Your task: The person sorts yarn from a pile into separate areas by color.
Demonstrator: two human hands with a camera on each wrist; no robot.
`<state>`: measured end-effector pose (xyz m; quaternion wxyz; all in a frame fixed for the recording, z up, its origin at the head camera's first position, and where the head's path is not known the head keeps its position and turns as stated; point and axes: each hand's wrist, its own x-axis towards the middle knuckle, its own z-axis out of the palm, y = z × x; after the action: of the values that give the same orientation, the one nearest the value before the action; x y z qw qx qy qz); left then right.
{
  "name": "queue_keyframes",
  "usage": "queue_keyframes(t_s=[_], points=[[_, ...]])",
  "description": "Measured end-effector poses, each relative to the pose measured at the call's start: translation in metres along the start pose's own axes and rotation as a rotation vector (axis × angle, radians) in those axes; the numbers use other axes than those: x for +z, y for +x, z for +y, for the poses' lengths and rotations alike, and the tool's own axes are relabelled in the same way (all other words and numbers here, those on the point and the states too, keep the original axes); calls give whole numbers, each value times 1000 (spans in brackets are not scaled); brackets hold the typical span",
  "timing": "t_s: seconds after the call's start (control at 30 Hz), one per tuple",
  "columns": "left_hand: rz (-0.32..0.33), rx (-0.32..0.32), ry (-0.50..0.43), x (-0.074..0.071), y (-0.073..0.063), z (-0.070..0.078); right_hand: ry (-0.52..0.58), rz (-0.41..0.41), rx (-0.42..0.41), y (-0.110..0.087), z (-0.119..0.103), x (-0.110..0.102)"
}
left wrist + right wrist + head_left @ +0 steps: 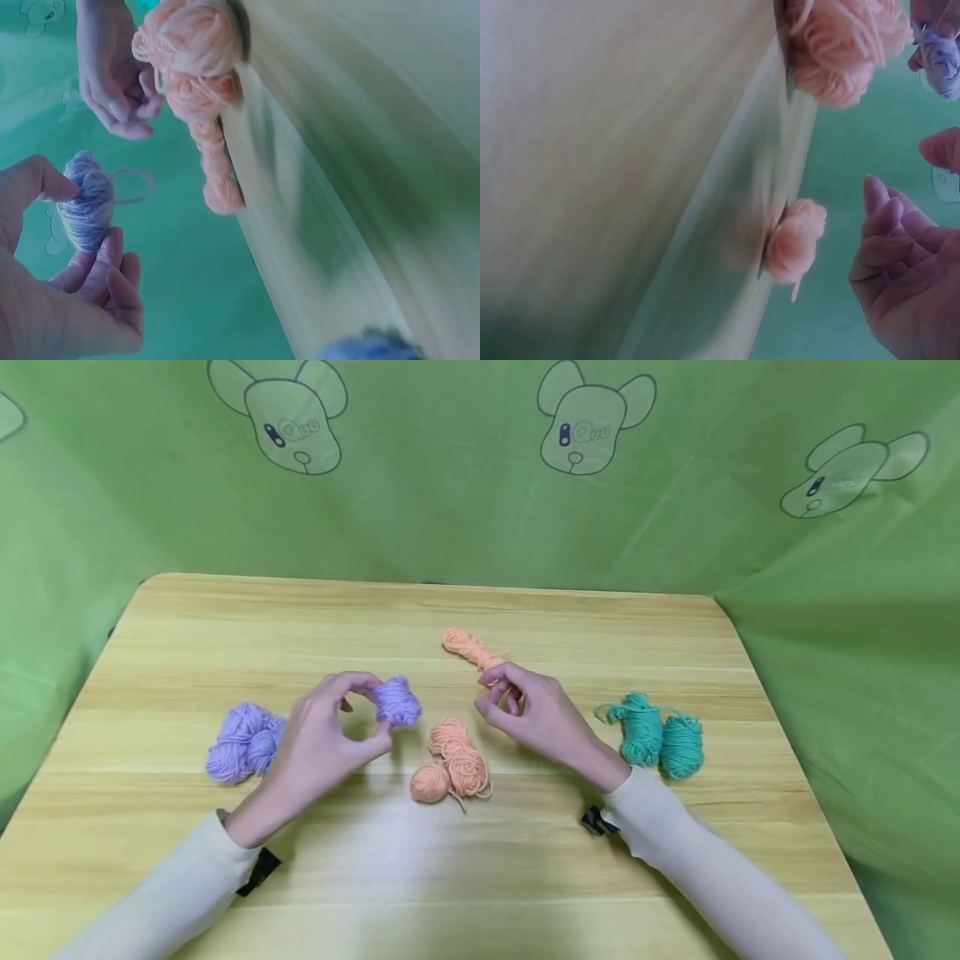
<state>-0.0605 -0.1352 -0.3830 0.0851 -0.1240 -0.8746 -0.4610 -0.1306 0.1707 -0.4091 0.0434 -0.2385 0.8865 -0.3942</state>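
Observation:
Between thumb and fingers, my left hand (318, 731) pinches a small purple yarn ball (397, 701) above the table; a loose loop hangs from it in the left wrist view. My right hand (543, 714) holds nothing, its fingers loosely bent and apart from the thumb. Just beyond its fingertips, in the head view, lies a long peach yarn skein (468, 647), its near end partly hidden. Between the hands sits a cluster of peach yarn balls (467, 768). More purple yarn (242, 743) rests at the left, partly covered by my left hand.
Two teal yarn bundles (662, 739) stand side by side at the right of the wooden table (420, 877), beyond my right forearm. A green cloth (450, 510) with printed cartoon heads hangs behind the table and along its sides.

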Motion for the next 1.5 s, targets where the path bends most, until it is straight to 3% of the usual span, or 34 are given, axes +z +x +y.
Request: queue_keyframes(t_s=[0.23, 0.47, 0.63, 0.8, 1.13, 1.5], points=[[102, -45, 54, -20, -11, -12, -43, -72, -52, -9, -8, 7], [171, -71, 133, -38, -21, -34, -123, -128, -166, -18, -11, 15], [178, -160, 170, -55, -34, -47, -218, -143, -231, -21, -12, 19], [206, -227, 202, -73, -47, -58, -276, -198, -215, -22, -14, 22], [215, -382, 248, -92, -64, -72, -287, -231, -230, -22, -16, 27], [161, -302, 306, -92, -69, -83, -278, -259, -203, -13, -18, 28]])
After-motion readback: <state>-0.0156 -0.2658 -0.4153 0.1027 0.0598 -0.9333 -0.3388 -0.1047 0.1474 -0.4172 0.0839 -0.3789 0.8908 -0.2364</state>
